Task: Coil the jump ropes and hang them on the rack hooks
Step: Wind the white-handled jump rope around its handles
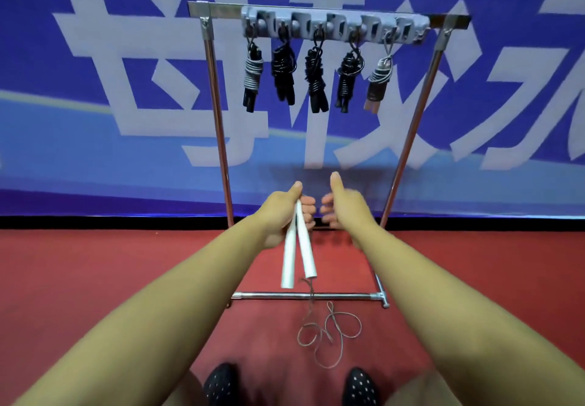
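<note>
Two white handles (297, 247) of a jump rope are held together in the left hand (281, 212). The fingers are curled tight round their top ends, and the thumb is laid along the top. The handles point down toward the floor and spread apart a little at the bottom. A thin grey rope (329, 333) hangs from the handles and is piled in loose loops on the red floor (95, 279), just in front of the rack's bottom bar.

The right hand (343, 208) is held up just beside the left one. Its thumb is stuck up and its fingers are bent loosely. Nothing is held in it. It looks blurry.

The metal rack (218, 120) is stood behind the hands, against a blue wall (63, 152) with big pale letters. A grey strip of hooks (335, 26) is fixed along the rack's top bar. Five coiled jump ropes (315, 79) are hung from the hooks in a row. Four have dark handles. The one at the right end has brownish handles.
</note>
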Action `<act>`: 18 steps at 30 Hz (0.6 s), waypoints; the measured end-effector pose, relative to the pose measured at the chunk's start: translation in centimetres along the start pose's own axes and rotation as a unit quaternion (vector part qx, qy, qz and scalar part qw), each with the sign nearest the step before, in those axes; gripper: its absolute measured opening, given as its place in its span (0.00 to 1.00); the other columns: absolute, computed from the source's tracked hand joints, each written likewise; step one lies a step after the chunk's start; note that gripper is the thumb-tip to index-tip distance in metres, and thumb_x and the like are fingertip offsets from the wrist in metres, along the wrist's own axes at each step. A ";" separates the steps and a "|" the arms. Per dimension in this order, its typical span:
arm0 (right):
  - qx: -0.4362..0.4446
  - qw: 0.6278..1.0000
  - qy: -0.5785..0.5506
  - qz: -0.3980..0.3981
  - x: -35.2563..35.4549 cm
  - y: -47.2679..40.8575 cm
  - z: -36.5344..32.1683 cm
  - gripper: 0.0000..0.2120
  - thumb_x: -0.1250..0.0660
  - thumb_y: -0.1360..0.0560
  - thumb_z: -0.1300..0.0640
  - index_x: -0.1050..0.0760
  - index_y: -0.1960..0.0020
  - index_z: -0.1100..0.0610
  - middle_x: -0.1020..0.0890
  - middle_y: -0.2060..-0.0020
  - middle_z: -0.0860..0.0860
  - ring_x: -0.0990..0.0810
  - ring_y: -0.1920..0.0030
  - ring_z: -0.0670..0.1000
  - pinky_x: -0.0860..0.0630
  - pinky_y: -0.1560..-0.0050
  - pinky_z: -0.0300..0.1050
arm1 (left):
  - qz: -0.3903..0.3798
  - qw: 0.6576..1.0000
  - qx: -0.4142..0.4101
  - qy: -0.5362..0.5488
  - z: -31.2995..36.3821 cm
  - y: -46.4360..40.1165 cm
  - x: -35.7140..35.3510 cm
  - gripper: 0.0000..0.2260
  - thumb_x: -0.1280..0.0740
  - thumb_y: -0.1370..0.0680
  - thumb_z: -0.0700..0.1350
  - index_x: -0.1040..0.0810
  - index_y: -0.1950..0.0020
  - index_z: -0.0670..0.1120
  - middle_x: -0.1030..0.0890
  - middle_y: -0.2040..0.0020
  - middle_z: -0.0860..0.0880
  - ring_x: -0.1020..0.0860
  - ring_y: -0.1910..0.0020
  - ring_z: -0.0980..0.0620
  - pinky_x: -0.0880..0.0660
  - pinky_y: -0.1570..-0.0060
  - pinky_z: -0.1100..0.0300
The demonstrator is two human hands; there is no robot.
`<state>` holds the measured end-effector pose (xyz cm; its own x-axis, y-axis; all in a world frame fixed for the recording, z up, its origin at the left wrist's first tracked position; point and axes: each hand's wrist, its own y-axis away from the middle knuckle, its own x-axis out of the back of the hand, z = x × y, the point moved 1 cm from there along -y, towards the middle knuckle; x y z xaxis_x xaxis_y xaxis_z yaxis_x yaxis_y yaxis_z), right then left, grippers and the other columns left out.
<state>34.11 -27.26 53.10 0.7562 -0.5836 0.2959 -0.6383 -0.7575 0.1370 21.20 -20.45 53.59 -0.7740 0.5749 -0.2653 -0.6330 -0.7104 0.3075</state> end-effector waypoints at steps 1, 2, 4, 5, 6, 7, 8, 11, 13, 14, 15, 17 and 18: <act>-0.060 0.996 -0.018 -0.061 -0.1 1.3 1.1 0.35 0.48 0.19 0.29 0.20 0.53 0.60 0.13 0.54 0.58 0.15 0.59 0.57 0.20 0.53 0.49 | 0.026 0.999 0.026 0.018 -0.5 0.0 0.3 0.21 0.45 0.13 0.53 0.23 0.54 0.40 0.26 0.71 0.48 0.27 0.74 0.51 0.23 0.69 0.60; -0.114 0.984 -0.031 -0.135 -0.5 2.7 2.4 0.39 0.49 0.22 0.26 0.19 0.50 0.61 0.13 0.54 0.59 0.14 0.58 0.57 0.19 0.53 0.48 | 0.043 0.996 0.060 0.048 -1.3 0.0 0.6 0.21 0.45 0.13 0.52 0.23 0.53 0.39 0.24 0.71 0.48 0.26 0.74 0.52 0.22 0.71 0.60; -0.181 0.942 -0.080 -0.272 -1.7 5.1 4.8 0.44 0.49 0.25 0.23 0.21 0.42 0.62 0.13 0.49 0.60 0.13 0.52 0.58 0.18 0.49 0.51 | 0.061 0.981 0.139 0.119 -3.5 0.0 1.1 0.20 0.45 0.13 0.52 0.24 0.50 0.37 0.20 0.71 0.47 0.24 0.77 0.53 0.24 0.76 0.62; -0.198 0.924 -0.113 -0.309 -2.4 6.1 5.7 0.46 0.49 0.26 0.23 0.22 0.37 0.63 0.14 0.45 0.61 0.14 0.47 0.59 0.18 0.46 0.53 | 0.067 0.973 0.168 0.140 -4.7 0.2 1.3 0.19 0.45 0.13 0.51 0.25 0.48 0.37 0.20 0.73 0.46 0.24 0.80 0.54 0.26 0.80 0.63; -0.212 0.912 -0.137 -0.322 -2.9 6.9 6.6 0.47 0.47 0.27 0.23 0.24 0.34 0.64 0.15 0.43 0.62 0.15 0.43 0.60 0.19 0.43 0.54 | 0.077 0.969 0.183 0.144 -5.8 0.2 1.6 0.17 0.44 0.13 0.50 0.25 0.46 0.37 0.21 0.74 0.46 0.24 0.81 0.55 0.26 0.81 0.64; -0.224 0.906 -0.159 -0.322 -3.3 7.5 7.3 0.48 0.45 0.28 0.23 0.25 0.33 0.65 0.15 0.42 0.62 0.16 0.41 0.61 0.19 0.42 0.55 | 0.088 0.968 0.184 0.144 -6.9 0.2 1.7 0.17 0.44 0.13 0.50 0.24 0.47 0.38 0.21 0.74 0.46 0.24 0.80 0.55 0.25 0.80 0.62; -0.231 0.903 -0.175 -0.317 -3.6 8.0 7.8 0.47 0.42 0.29 0.24 0.24 0.34 0.65 0.15 0.43 0.63 0.15 0.42 0.62 0.18 0.43 0.56 | 0.094 0.969 0.180 0.142 -7.7 0.1 1.9 0.17 0.43 0.13 0.49 0.24 0.50 0.38 0.21 0.73 0.47 0.24 0.78 0.53 0.23 0.76 0.60; -0.229 0.899 -0.194 -0.318 -4.0 9.2 8.5 0.39 0.37 0.26 0.30 0.22 0.35 0.65 0.15 0.44 0.64 0.14 0.47 0.62 0.16 0.51 0.56 | 0.089 0.968 0.154 0.175 -8.8 0.2 1.9 0.17 0.43 0.13 0.49 0.24 0.54 0.39 0.26 0.68 0.47 0.27 0.68 0.49 0.23 0.62 0.53; -0.224 0.901 -0.200 -0.312 -4.1 9.5 8.6 0.32 0.38 0.20 0.38 0.23 0.36 0.67 0.16 0.45 0.65 0.13 0.50 0.62 0.15 0.53 0.56 | 0.074 0.969 0.147 0.181 -8.8 0.1 2.1 0.17 0.43 0.13 0.50 0.23 0.52 0.39 0.27 0.68 0.47 0.29 0.67 0.50 0.23 0.59 0.52; -0.222 0.903 -0.206 -0.306 -4.0 9.5 8.6 0.28 0.38 0.18 0.43 0.23 0.36 0.68 0.16 0.44 0.66 0.13 0.51 0.62 0.15 0.52 0.57 | 0.069 0.970 0.145 0.181 -8.8 0.1 2.2 0.17 0.42 0.13 0.50 0.23 0.51 0.38 0.26 0.67 0.47 0.28 0.67 0.50 0.23 0.58 0.52; -0.221 0.902 -0.213 -0.303 -3.8 9.5 8.5 0.25 0.38 0.17 0.46 0.24 0.36 0.69 0.16 0.44 0.66 0.14 0.51 0.62 0.15 0.51 0.59 | 0.064 0.972 0.140 0.178 -8.8 -0.1 2.3 0.17 0.41 0.14 0.49 0.22 0.51 0.38 0.24 0.66 0.46 0.25 0.66 0.49 0.22 0.57 0.51; -0.223 0.899 -0.218 -0.307 -3.4 9.4 8.5 0.22 0.37 0.16 0.50 0.27 0.33 0.69 0.16 0.45 0.65 0.14 0.52 0.62 0.16 0.50 0.61 | 0.045 0.976 0.133 0.169 -8.6 -0.1 2.5 0.16 0.41 0.14 0.48 0.22 0.50 0.37 0.18 0.64 0.45 0.20 0.62 0.48 0.21 0.53 0.52; -0.224 0.897 -0.217 -0.312 -3.2 9.4 8.6 0.22 0.37 0.16 0.51 0.28 0.32 0.69 0.16 0.46 0.65 0.14 0.53 0.61 0.15 0.51 0.61 | 0.036 0.976 0.128 0.170 -8.5 -0.1 2.5 0.15 0.42 0.13 0.46 0.22 0.49 0.37 0.16 0.61 0.44 0.18 0.58 0.47 0.22 0.49 0.51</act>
<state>26.88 -35.04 45.29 0.9094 -0.2193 -0.3535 0.0084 -0.8400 0.5425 19.48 -22.38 45.11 -0.7958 0.3282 -0.5089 -0.5928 -0.5938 0.5441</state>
